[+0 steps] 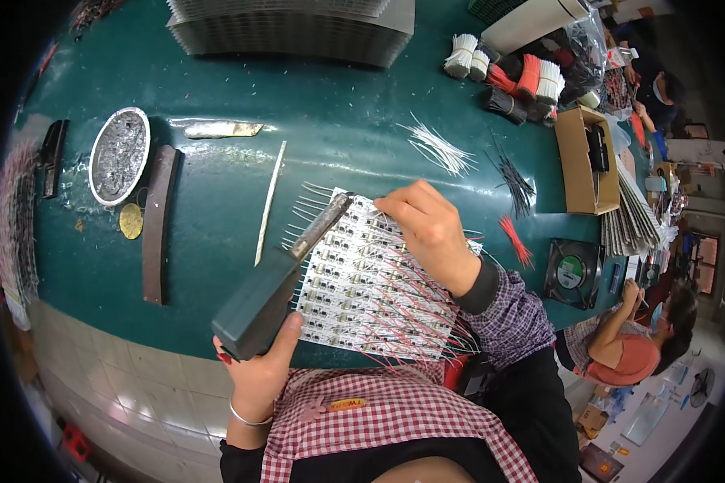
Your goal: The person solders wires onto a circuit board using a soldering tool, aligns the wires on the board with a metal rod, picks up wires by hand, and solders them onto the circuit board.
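Observation:
A white panel of small circuit boards lies on the green table in front of me, with rows of thin red, white and black wires along it. My left hand is closed around the dark boxy handle of a soldering iron. Its metal shaft slants up to the right, and the blackened tip is at the panel's top edge. Just right of that tip, my right hand pinches a thin wire at the upper boards. The wire is mostly hidden by the fingers.
Loose white wires, black wires and red wires lie right of the panel, near a black fan and cardboard box. Leftward are an oval bowl of grey residue and a brown bar. Co-workers sit at right.

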### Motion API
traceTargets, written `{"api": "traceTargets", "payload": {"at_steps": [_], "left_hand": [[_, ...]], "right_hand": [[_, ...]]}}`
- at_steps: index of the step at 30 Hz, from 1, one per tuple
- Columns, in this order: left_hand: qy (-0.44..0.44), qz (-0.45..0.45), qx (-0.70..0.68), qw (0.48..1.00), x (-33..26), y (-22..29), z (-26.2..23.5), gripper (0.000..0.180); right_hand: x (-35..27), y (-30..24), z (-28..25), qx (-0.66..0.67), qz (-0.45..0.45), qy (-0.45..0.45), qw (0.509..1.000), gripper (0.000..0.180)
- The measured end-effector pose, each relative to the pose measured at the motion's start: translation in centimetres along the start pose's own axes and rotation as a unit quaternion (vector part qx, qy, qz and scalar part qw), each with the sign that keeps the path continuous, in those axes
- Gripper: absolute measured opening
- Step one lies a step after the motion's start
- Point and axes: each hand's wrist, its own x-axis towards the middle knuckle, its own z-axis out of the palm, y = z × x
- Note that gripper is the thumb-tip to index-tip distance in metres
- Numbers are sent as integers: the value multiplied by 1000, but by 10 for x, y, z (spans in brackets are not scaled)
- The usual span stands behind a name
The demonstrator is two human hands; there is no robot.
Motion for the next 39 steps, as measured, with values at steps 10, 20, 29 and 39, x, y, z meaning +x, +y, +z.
{"api": "traceTargets", "payload": {"at_steps": [10,20,29,39], "left_hand": [[-18,0,-3,1000,1,-1,12,29],[-19,-2,7,1000,3,4,17,26],[9,-49,-24,998,3,12,23,20],[-8,46,62,997,4,11,21,17]], "right_hand": [[-2,6,-1,40,25,21,999,24],[-2,11,1,91,51,28,994,22],[-2,12,1,69,42,19,997,23],[-3,11,3,52,39,25,998,24]]}}
